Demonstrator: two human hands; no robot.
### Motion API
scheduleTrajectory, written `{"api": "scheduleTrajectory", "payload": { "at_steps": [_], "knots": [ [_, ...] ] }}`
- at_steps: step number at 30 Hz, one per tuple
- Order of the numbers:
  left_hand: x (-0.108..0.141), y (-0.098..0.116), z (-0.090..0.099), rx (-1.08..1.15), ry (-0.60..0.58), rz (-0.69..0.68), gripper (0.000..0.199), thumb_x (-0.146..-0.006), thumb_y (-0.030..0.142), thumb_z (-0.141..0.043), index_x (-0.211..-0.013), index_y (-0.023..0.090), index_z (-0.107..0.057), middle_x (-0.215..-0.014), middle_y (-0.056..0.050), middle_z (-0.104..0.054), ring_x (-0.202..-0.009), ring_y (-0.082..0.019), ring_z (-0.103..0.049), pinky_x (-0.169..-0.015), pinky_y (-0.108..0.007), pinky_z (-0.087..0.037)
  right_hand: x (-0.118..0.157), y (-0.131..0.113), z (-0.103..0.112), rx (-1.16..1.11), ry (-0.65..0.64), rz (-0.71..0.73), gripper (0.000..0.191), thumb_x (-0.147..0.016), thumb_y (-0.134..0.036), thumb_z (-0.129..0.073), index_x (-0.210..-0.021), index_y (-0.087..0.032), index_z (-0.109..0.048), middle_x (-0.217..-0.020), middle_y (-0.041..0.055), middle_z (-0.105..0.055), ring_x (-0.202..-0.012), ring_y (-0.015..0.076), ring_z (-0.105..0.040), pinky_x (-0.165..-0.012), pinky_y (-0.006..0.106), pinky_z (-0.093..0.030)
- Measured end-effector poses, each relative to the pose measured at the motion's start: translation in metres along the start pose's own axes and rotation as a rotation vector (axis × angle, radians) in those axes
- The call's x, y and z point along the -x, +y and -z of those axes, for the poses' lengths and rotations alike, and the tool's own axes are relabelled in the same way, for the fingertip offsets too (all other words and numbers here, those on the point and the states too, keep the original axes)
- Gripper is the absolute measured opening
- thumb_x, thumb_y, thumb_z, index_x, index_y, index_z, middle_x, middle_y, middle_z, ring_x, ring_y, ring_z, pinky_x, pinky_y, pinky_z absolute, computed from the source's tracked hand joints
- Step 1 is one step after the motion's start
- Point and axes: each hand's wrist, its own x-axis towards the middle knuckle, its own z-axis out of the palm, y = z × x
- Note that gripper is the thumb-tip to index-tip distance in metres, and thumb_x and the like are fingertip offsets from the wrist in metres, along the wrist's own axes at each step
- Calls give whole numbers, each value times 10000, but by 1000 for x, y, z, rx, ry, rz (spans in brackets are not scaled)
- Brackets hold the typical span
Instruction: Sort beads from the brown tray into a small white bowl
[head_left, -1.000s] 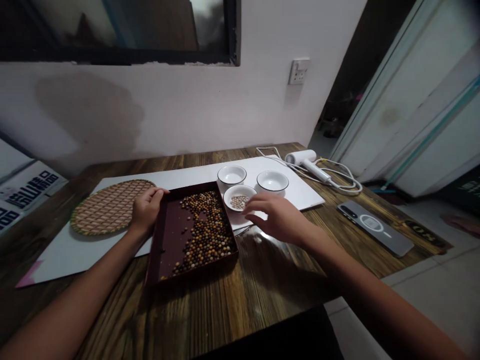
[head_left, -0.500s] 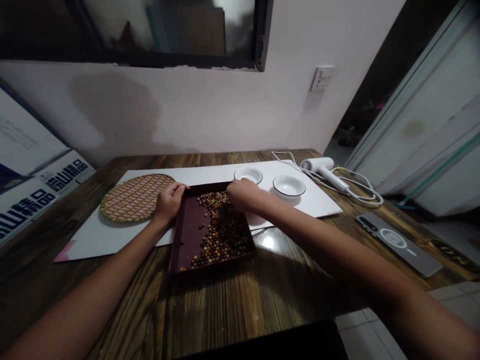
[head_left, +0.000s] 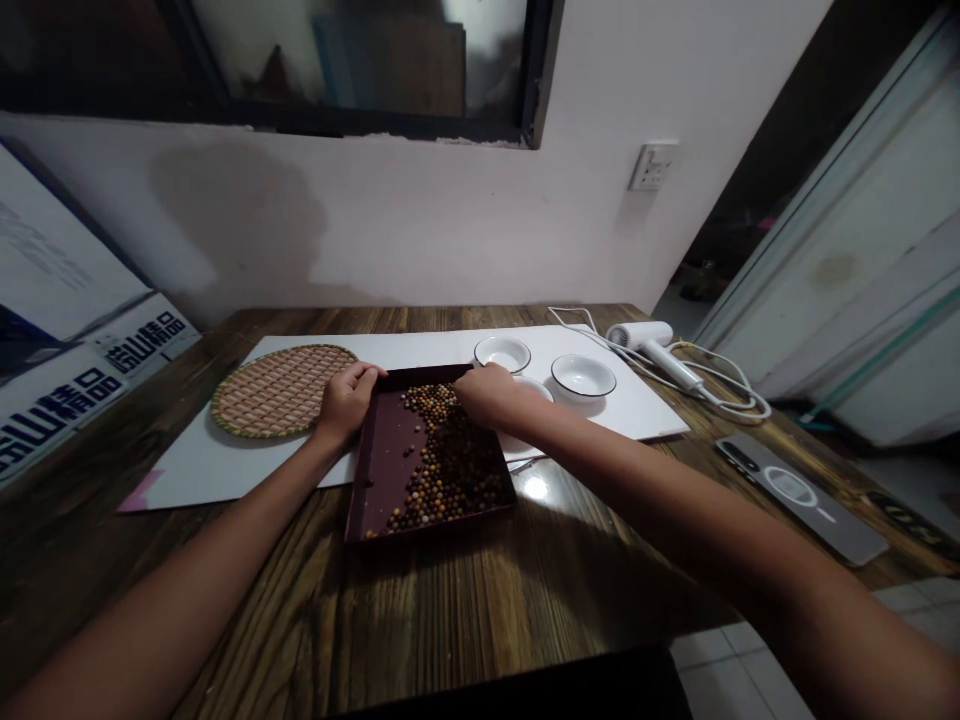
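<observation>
A dark maroon tray (head_left: 386,462) with a low rim lies at the middle of the table. Small round beads (head_left: 429,495) in yellow, brown, pale and dark shades cover its right side. Closed around the tray's far left corner is my left hand (head_left: 346,402), thumb over the rim. My right hand (head_left: 491,395) is curled closed above the beads at the tray's far right; its fingertips are hidden, so whatever it pinches cannot be made out. Beyond my right hand stand white dark-rimmed bowls: one at the back (head_left: 502,354), one to the right (head_left: 583,377), and another partly behind my wrist (head_left: 537,386).
A round woven mat (head_left: 281,392) rests on a white board (head_left: 244,470) to the left. A white hair dryer (head_left: 651,345) with its cable and a grey phone (head_left: 802,497) lie on the right. Printed boxes (head_left: 82,375) stand at far left, against the wall side.
The view has shifted slightly, so everything sits a little further right in the picture. Both hands keep nearly the same places at the tray.
</observation>
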Motion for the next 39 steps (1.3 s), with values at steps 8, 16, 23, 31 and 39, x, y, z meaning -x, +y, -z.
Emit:
{"api": "scheduleTrajectory", "payload": {
  "at_steps": [8, 16, 23, 31, 39],
  "knots": [
    [0, 0, 0, -20, -1, 20, 297, -873, 389, -519, -859, 173, -722, -822, -39, -709, -755, -184, -613, -673, -280, -451, 1, -15, -12, 123, 32, -31, 227, -914, -153, -580, -1049, -94, -753, -1135, 208, -721, -1106, 302, -645, -879, 368, -480],
    [-1, -1, 1, -41, -9, 25, 314, -863, 408, -514, -873, 174, -723, -806, -40, -710, -730, -182, -612, -628, -271, -442, 1, -22, -18, 203, 49, -39, 335, -981, -121, -427, -1090, -87, -742, -1174, 211, -689, -1086, 294, -603, -828, 367, -454],
    [-2, -5, 1, -30, -11, 1, 304, -872, 401, -519, -868, 175, -723, -819, -41, -713, -765, -192, -629, -677, -286, -460, -5, -32, -23, 268, 40, 3, 278, -950, -117, -518, -1133, -108, -728, -1191, 176, -686, -1123, 302, -558, -869, 374, -468],
    [-2, -4, 0, -63, 1, -12, 292, -877, 381, -501, -845, 188, -718, -859, -42, -735, -840, -207, -655, -770, -302, -492, 31, 24, 17, 227, 291, 41, 266, -989, -130, -462, -981, -92, -725, -1166, 165, -636, -1072, 290, -535, -860, 375, -463],
    [-2, -5, -1, -55, 16, -36, 294, -877, 372, -497, -852, 182, -721, -851, -44, -737, -838, -203, -654, -763, -297, -485, 85, 84, -35, -207, 517, 11, 200, -977, -213, -538, -968, -155, -729, -1140, 131, -648, -1015, 248, -575, -905, 390, -467]
  ]
}}
